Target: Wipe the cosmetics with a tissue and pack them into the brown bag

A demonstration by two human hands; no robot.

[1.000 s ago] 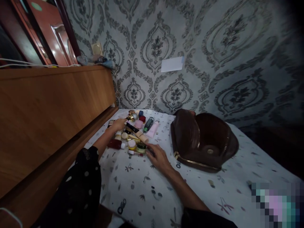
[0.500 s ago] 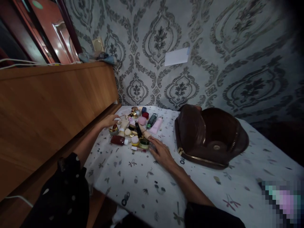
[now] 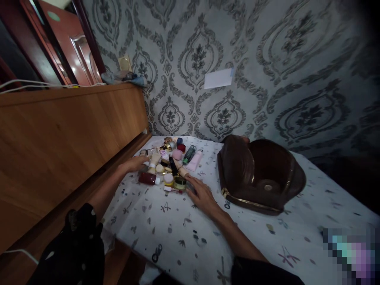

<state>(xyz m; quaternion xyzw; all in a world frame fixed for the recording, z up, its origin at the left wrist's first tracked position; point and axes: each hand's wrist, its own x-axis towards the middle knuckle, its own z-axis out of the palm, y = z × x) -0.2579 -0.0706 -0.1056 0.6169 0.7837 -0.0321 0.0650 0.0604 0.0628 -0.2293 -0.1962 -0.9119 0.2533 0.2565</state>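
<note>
A cluster of cosmetics lies on the patterned white cloth. My left hand [image 3: 135, 163] is at its left side, fingers stretched out beside a cream-coloured tube [image 3: 154, 162] and above a dark red bottle [image 3: 147, 178] with a white cap; what lies under the fingers is hidden. My right hand [image 3: 202, 193] rests at the cluster's right edge, fingers spread and nothing held. Its fingertips are close to a dark green jar [image 3: 179, 182] and a beige tube [image 3: 182, 171]. A black tube [image 3: 173, 166], a pink jar [image 3: 177, 154], a green tube [image 3: 189, 154] and a pink tube [image 3: 195, 160] lie farther back.
To the right stands an open brown bag [image 3: 252, 178] with a gold zip. A wooden cabinet side [image 3: 74, 134] borders the cloth on the left, and a patterned wall [image 3: 196, 99] rises behind. A pixelated object [image 3: 353, 253] lies at lower right.
My left hand has moved down towards me, from beside a clear item to over the spot where a gold-lidded jar showed. My right hand has barely moved. The view has tilted slightly upward.
</note>
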